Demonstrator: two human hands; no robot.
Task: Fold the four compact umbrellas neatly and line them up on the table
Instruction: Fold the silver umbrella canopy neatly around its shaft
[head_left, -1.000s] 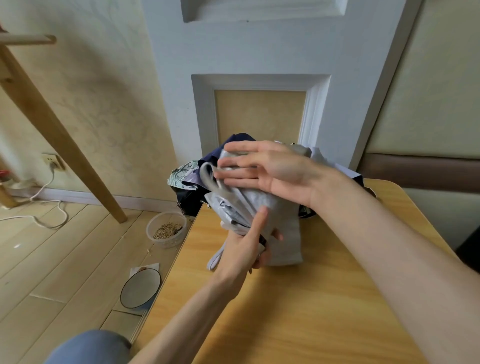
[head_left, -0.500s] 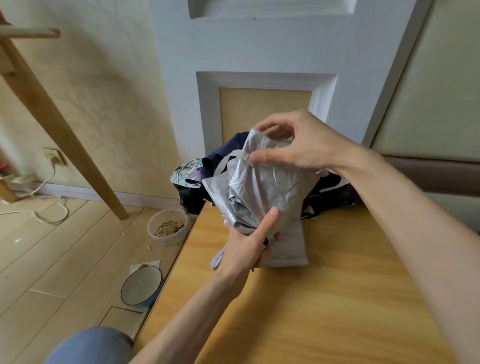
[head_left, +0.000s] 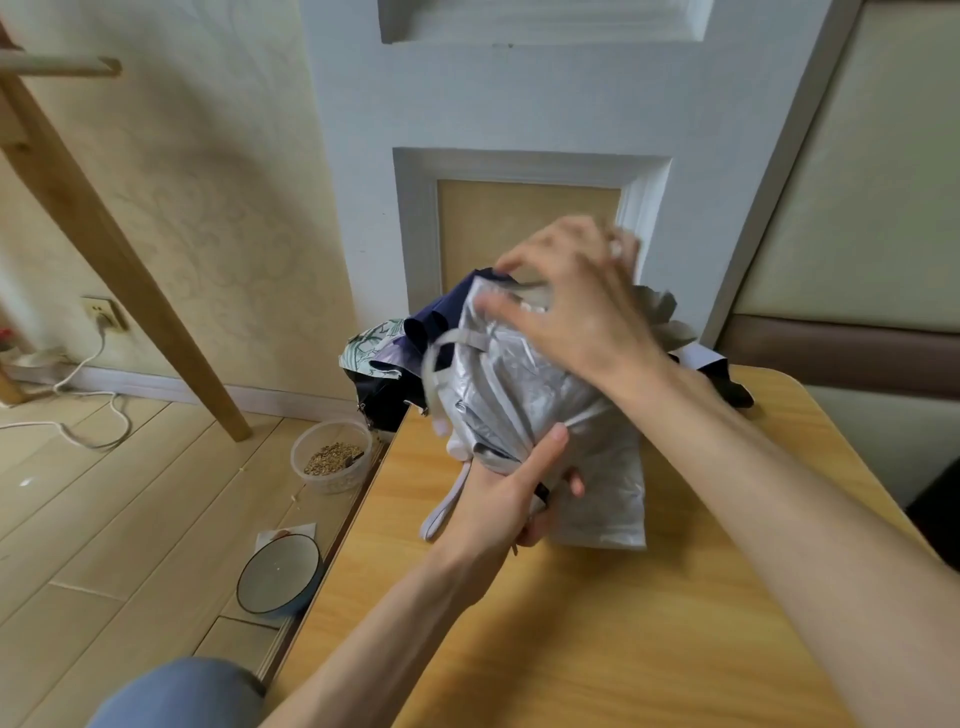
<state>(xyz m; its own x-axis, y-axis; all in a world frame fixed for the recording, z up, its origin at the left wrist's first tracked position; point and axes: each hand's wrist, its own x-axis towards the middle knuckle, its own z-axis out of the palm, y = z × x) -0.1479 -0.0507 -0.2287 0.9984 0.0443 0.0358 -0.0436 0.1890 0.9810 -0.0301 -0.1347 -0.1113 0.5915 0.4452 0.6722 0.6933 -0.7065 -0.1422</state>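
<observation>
Hands are both on the silver umbrella (head_left: 511, 384), which stands roughly upright over the far half of the wooden table (head_left: 597, 623), its canopy loose and crumpled. The left hand (head_left: 511, 499) grips the lower end, thumb pressed up against the gathered fabric and fingers wrapped round behind. The right hand (head_left: 576, 312) is on the top of the canopy with its fingers bent over the edge, pinching fabric against the thumb (this part is smeared by motion, so the exact hold is hard to read). The two hands are apart, one at each end of the umbrella.

A grey closing strap (head_left: 441, 358) loops out from the left side of the canopy, and a pale wrist loop (head_left: 447, 512) hangs below the left hand. Just right of that hand a flat silver-grey piece (head_left: 608, 499) lies on the table; I cannot tell whether it is a sleeve or part of the canopy.

Behind, at the far edge of the table against the wall, sits a heap of other umbrellas (head_left: 441, 317), navy, floral and black, unfolded.

On the floor to the left are a plastic tub (head_left: 332, 457) of grain, a dark-rimmed bowl (head_left: 278, 574), a slanting wooden leg (head_left: 119, 249) and a wall socket (head_left: 101, 312) with a white cable.
</observation>
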